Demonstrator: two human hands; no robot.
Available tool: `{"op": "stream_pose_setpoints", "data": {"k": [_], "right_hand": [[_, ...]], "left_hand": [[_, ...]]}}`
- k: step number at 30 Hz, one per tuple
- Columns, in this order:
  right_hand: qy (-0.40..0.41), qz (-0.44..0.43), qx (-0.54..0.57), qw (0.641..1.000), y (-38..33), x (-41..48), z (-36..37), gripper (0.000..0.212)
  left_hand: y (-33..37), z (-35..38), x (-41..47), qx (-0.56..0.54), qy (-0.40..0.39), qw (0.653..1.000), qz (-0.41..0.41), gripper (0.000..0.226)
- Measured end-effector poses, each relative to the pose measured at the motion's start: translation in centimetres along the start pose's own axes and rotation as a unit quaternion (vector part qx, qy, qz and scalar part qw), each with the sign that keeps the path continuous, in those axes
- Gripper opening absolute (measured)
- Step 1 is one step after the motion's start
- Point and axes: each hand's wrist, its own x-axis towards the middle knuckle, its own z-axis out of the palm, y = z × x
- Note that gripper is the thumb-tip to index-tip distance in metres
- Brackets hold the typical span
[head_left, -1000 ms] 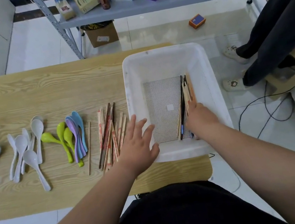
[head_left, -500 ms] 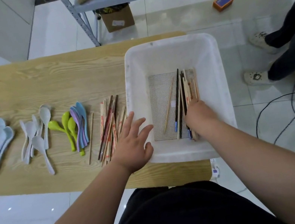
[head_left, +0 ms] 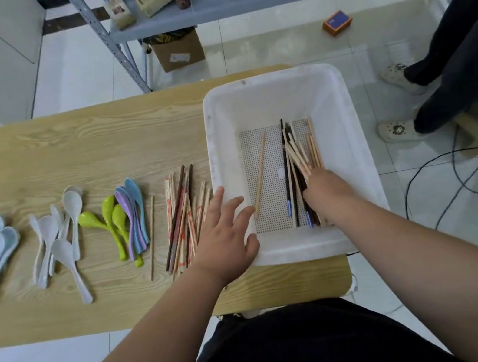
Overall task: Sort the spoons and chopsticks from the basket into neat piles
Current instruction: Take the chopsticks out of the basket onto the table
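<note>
1. Since 1 s ago: one pale stick has come away from the bundle and now lies alone on the mesh; both hands stay about where they were.
2. Head view, hands: right hand (head_left: 327,189) is inside the basket (head_left: 271,79), fingers curled down over the near ends of the chopstick bundle (head_left: 296,151). Looks like a grip, though the fingertips are hidden. Left hand (head_left: 224,231) is spread wide with nothing in it, fingers reaching over the basket's left rim.
3. Key relation: lone chopstick (head_left: 260,174) lies at 9 o'clock from the right hand and approx 1 o'clock from the left. Its near tip is just beside the left fingertips, so the left hand is nearer.
4. Axes: lone stick runs 1–7 o'clock, far tip twd 1. Bundle runs approx 12–6, far tips fanning a bit twd 11.
5. Target: sorted chopstick pile (head_left: 182,210) sits on the table (head_left: 65,147) at 9 o'clock from the basket, axis also near 12–6. My guess: the bundle needs little turning, just a carry leftward.
6. No spoons visible in the basket. Coloured spoons (head_left: 125,220) and white spoons (head_left: 59,238) lie further twd 9.
</note>
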Motion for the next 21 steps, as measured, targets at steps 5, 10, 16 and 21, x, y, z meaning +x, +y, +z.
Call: {"op": "stream_pose_setpoints", "data": {"k": [5, 10, 16, 21], "right_hand": [[0.030, -0.013, 0.026, 0.999, -0.6, -2.8, -1.2, 0.031], [0.053, -0.059, 0.090, 0.993, -3.5, -6.7, -1.8, 0.026], [0.030, -0.139, 0.218, 0.966, -12.9, -12.3, -0.4, 0.017], [-0.047, -0.160, 0.200, 0.965, -20.6, -14.8, 5.1, 0.022]], "left_hand": [[-1.5, -0.7, -0.2, -0.009, -0.029, 0.999, 0.027, 0.068], [-5.6, -1.2, -2.7, -0.045, -0.031, 0.997, 0.044, 0.065], [-11.8, -0.7, -8.0, -0.078, -0.105, 0.987, -0.091, 0.065], [-16.0, 0.9, -12.1, -0.097, -0.115, 0.981, -0.125, 0.060]]}}
